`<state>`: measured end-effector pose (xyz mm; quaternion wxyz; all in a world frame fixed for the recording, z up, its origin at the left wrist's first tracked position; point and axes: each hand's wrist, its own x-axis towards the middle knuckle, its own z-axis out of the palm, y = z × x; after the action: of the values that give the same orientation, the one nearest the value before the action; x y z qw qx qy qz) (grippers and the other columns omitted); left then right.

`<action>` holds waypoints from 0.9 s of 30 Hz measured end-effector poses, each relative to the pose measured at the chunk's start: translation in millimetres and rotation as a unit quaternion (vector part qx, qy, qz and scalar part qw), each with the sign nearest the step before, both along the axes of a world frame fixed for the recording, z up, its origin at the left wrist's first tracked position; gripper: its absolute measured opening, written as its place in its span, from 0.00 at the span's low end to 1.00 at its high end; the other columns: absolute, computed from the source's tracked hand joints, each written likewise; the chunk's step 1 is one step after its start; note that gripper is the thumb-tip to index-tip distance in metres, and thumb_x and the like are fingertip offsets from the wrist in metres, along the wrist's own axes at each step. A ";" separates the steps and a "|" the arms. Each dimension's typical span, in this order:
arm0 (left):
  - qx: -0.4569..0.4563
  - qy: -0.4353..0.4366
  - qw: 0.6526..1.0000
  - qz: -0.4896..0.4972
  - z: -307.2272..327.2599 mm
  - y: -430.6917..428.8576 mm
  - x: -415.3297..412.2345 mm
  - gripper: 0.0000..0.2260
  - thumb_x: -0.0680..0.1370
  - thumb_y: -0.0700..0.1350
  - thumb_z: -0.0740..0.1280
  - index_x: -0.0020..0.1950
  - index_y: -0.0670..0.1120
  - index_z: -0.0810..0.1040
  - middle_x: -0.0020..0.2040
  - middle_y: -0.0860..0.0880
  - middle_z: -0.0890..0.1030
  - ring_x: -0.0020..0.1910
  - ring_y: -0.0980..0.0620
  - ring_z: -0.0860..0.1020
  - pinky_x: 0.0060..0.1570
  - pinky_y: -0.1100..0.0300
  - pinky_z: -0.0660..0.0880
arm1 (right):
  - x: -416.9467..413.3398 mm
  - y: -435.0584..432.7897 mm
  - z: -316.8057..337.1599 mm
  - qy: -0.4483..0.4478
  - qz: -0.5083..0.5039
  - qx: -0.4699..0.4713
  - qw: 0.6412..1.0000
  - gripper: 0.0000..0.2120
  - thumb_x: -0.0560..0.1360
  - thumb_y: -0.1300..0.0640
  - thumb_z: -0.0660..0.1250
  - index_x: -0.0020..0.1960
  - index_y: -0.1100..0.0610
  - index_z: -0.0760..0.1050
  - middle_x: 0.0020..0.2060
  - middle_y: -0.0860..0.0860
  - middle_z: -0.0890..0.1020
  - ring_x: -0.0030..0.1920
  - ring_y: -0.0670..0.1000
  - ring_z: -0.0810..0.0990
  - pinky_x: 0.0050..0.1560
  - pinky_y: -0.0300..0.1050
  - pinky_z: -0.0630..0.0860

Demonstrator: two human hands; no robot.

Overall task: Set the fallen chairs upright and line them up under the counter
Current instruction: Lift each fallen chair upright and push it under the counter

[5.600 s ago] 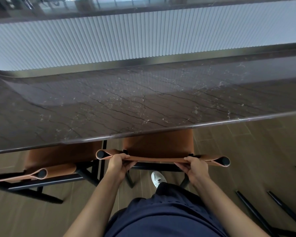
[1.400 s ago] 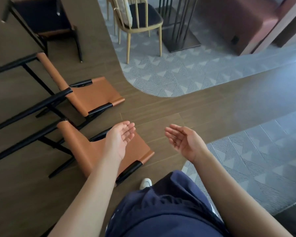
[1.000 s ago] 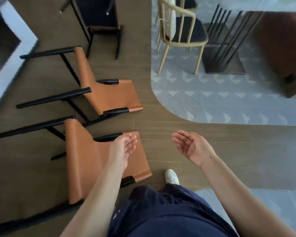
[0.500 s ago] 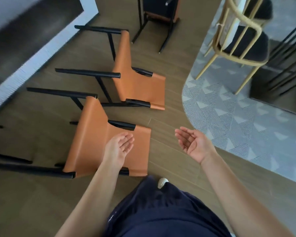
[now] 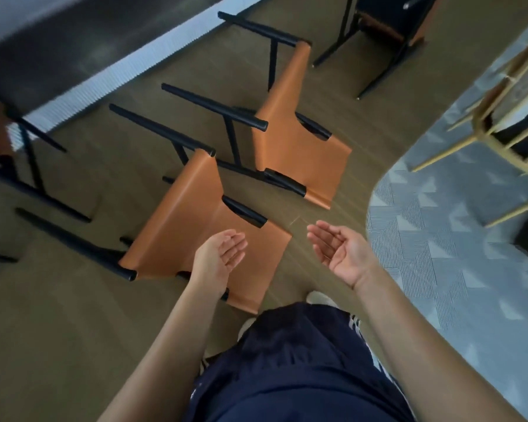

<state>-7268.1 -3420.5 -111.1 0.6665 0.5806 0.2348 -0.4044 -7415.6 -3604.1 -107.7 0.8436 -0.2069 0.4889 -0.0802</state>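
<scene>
Where wood floor (image 5: 58,330) meets grey rug (image 5: 439,269), 2 chairs (image 5: 192,226) (image 5: 299,153) lie tipped.

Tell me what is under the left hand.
Below the left hand lies the tan leather of the nearer fallen chair, on the wooden floor. The hand and forearm hide part of that leather; whether the hand touches it cannot be judged.

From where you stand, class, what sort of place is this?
Probably a café or dining area: the near tan chair and its matching far tan chair lie tipped on wood flooring beside a counter; a gold-framed chair stands on patterned carpet.
</scene>
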 end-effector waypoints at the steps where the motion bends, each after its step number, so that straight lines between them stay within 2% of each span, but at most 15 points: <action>1: -0.002 -0.005 1.000 0.017 -1.9 -10.1 -1.7 0.09 0.82 0.37 0.56 0.54 0.40 0.77 0.52 0.43 0.83 0.53 0.46 0.81 0.52 0.54 0.76 | 4.0 -15.5 0.2 0.004 0.024 -0.004 1.000 0.14 0.81 0.61 0.54 0.53 0.60 0.79 0.43 0.55 0.87 0.41 0.50 0.86 0.38 0.39 0.81; 8: -0.026 -0.009 0.978 0.207 -1.8 -68.5 -28.2 0.11 0.81 0.36 0.55 0.50 0.40 0.77 0.50 0.42 0.82 0.52 0.45 0.80 0.53 0.54 0.74 | 24.7 -107.5 10.2 0.022 0.207 -0.045 0.977 0.13 0.81 0.61 0.55 0.51 0.59 0.78 0.40 0.54 0.87 0.39 0.49 0.86 0.34 0.37 0.80; 11: -0.029 -0.011 0.969 0.247 -0.8 -78.2 -47.3 0.11 0.81 0.35 0.55 0.50 0.40 0.77 0.49 0.43 0.83 0.50 0.46 0.81 0.51 0.55 0.75 | 27.3 -126.1 12.1 0.021 0.248 -0.040 0.968 0.13 0.82 0.60 0.55 0.52 0.59 0.78 0.40 0.53 0.87 0.39 0.48 0.86 0.38 0.39 0.80; 15: -0.008 -0.029 0.963 0.269 -0.7 -76.2 -72.2 0.11 0.80 0.35 0.56 0.50 0.40 0.78 0.47 0.43 0.84 0.50 0.46 0.82 0.54 0.53 0.76 | 25.0 -130.3 6.9 0.030 0.285 -0.027 0.958 0.12 0.81 0.60 0.56 0.52 0.59 0.79 0.44 0.54 0.87 0.43 0.50 0.86 0.46 0.43 0.77; 19: 0.001 -0.035 0.958 0.285 -6.3 -64.1 -94.5 0.11 0.79 0.35 0.57 0.50 0.41 0.79 0.47 0.43 0.84 0.51 0.45 0.82 0.56 0.54 0.75 | 21.1 -119.5 -0.6 0.031 0.309 -0.019 0.950 0.12 0.82 0.60 0.56 0.54 0.60 0.78 0.45 0.55 0.87 0.47 0.51 0.85 0.46 0.43 0.77; 27: 0.020 -0.044 0.956 0.289 -43.7 -40.9 -114.1 0.11 0.79 0.34 0.57 0.52 0.40 0.79 0.49 0.43 0.84 0.52 0.46 0.82 0.61 0.51 0.73 | 29.3 -99.3 -38.5 0.037 0.336 -0.021 0.941 0.12 0.82 0.60 0.57 0.56 0.61 0.78 0.49 0.57 0.86 0.46 0.52 0.86 0.48 0.45 0.77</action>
<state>-7382.2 -3461.4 -154.9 0.7530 0.5182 0.3711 -0.1634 -7386.4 -3703.4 -146.2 0.7984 -0.3790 0.4204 0.2053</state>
